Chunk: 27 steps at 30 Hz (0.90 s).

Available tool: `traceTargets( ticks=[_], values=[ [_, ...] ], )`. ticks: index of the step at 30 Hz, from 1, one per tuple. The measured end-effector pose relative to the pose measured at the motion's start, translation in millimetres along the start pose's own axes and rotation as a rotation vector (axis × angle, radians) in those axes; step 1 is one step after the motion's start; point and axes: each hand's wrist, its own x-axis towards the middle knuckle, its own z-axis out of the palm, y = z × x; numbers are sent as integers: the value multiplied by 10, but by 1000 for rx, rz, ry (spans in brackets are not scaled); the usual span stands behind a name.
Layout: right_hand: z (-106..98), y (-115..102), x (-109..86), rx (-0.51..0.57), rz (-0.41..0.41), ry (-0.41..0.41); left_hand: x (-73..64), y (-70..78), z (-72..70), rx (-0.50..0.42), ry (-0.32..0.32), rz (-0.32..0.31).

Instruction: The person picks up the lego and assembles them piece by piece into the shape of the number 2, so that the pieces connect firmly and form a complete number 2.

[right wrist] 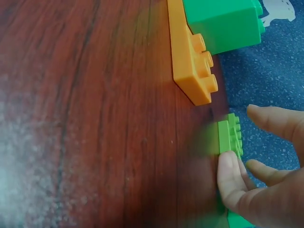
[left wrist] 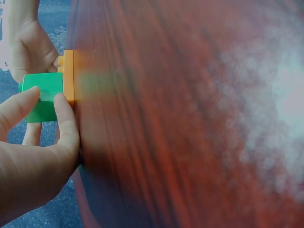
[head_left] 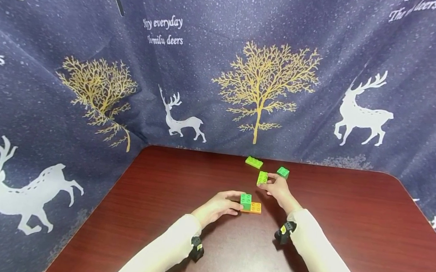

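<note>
In the head view my left hand holds a green square building brick at its left side. That brick sits on the left part of a thin orange building brick, whose bare studs show on the right. Thumb and fingertips press against the green brick in the left wrist view. Farther off, my right hand grips a lime green building brick by its right and near sides. A fingertip lies against this brick in the right wrist view, with another finger raised apart from it.
Behind the right hand stands a second green square brick. Another lime green brick lies near the back edge of the red-brown table. A dark blue cloth printed with deer and trees hangs behind.
</note>
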Motion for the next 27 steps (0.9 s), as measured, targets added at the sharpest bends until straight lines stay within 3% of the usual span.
traceTargets(
  ticks=[7,19,27],
  values=[
    [44,21,60,-89,8,27,-2,3,-2,5,-6,12],
    [102,3,118,-425,-29,42,-25,17,1,24,-10,7],
    [109,-12,119,-488,-68,61,-21,13,-3,25,-7,8]
  ],
)
